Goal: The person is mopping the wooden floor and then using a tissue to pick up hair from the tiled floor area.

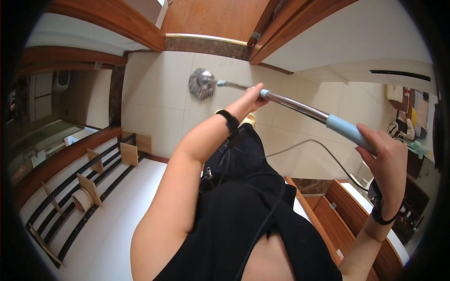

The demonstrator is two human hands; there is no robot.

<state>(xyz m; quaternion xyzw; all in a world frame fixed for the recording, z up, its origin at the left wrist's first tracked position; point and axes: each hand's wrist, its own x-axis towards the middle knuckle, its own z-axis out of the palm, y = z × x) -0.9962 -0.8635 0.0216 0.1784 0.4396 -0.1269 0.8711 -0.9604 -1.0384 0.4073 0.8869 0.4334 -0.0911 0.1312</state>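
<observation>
A mop with grey string strands [201,84] rests on the pale tiled floor, forward and left of my feet. Its metal pole [297,105] slants across the view to a light blue grip [346,130] on the right. My left hand [258,96] is closed around the pole near a light blue collar. Around the upper end of the blue grip is my right hand [385,151], thumb and fingers wrapped on it. Both wrists carry black bands. A yellow slipper [249,118] shows beyond my dark trousers.
Ahead, a wooden door frame [277,35] and dark stone threshold [211,47] border the tiles. A black-railed rack [91,179] with wooden dividers stands left. A thin black cable [313,140] loops near my right arm. Another wooden doorway [330,217] lies at lower right; cluttered items sit far right.
</observation>
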